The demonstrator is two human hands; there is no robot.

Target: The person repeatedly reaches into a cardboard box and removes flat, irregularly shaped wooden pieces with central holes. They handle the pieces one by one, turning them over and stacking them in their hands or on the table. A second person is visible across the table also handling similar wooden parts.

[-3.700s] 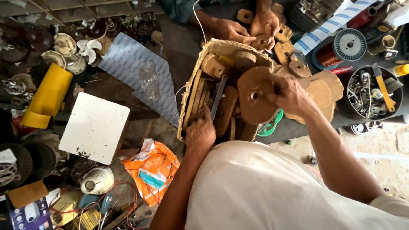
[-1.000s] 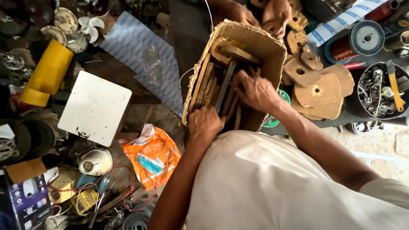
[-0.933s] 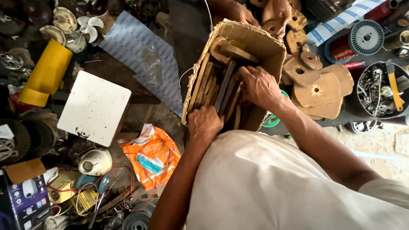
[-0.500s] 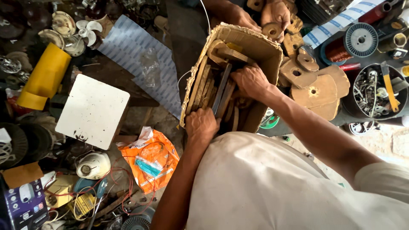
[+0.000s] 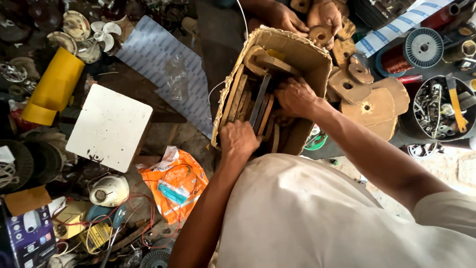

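Both hands' fingers curled: left hand [image 5: 239, 140] on cardboard box [image 5: 317, 59] rim, right hand [image 5: 296, 97] among wooden pieces [image 5: 237, 97].

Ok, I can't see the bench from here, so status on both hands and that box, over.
Left hand grips the near edge of the cardboard box. Right hand inside, among the wooden pieces. Another person's hands at the far rim.

The cluttered floor [image 5: 148, 79] carries a white square board [image 5: 110, 126] at left, a yellow roll [image 5: 52, 87] far left, an orange plastic bag [image 5: 173, 181] near it, and a blue patterned sheet [image 5: 158, 57] beyond.
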